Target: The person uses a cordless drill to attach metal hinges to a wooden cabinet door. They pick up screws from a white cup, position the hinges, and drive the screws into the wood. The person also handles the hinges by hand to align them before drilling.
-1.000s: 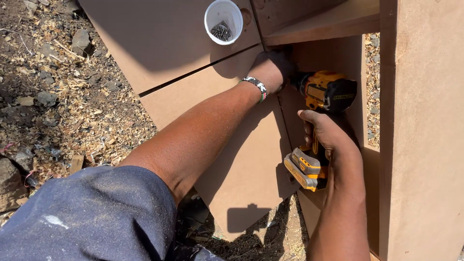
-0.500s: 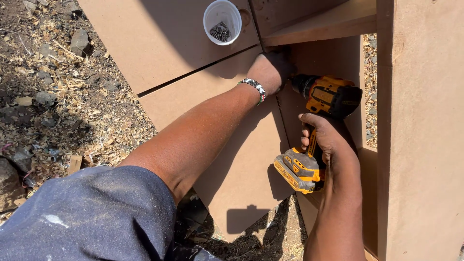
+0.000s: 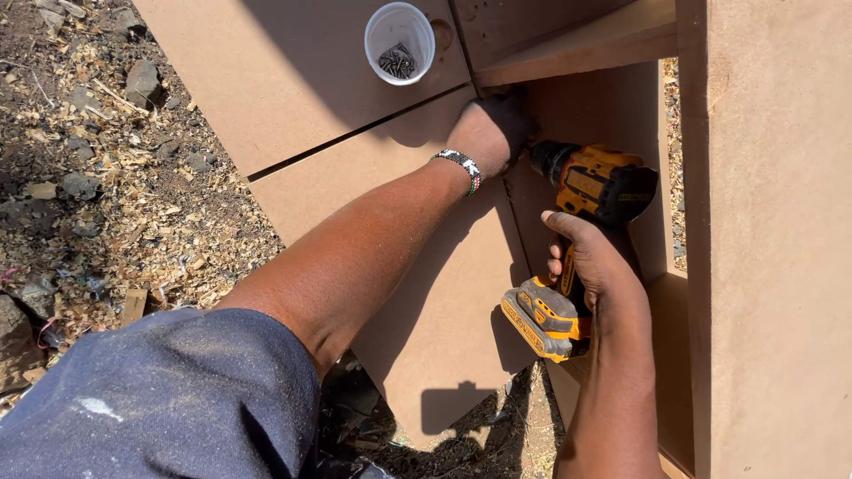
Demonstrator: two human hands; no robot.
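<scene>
A: Right hand (image 3: 596, 266) is seen closed round the handle of the yellow and black cordless drill (image 3: 577, 239); battery pack at the bottom, chuck pointed left into the shaded inside corner where the upright board (image 3: 586, 106) meets the horizontal shelf board (image 3: 586, 40).

B: And the left hand (image 3: 488, 133)?

A: Pressed into that same corner, just at the chuck. Whether something small is pinched in the fingers cannot be told; they are lost in shadow. A beaded band (image 3: 460, 165) is worn at the wrist.

B: Fasteners noted?

A: A white plastic cup (image 3: 399, 43) with dark screws (image 3: 397, 60) in it stands on the large flat panel (image 3: 266, 80), above and left of the left hand, well within reach. Wood chips and stones (image 3: 98, 168) cover the ground to the left.

B: What would be judged good practice for the drilling step?

A: The drill is best kept square to the board face, so the bit is not skewed out through the edge. Steady pressure is to be applied along the drill's line, speed kept low at the start. The left fingers are best held clear of the bit's path, since they sit very near the chuck. The joint should be kept tight together while driven.
</scene>
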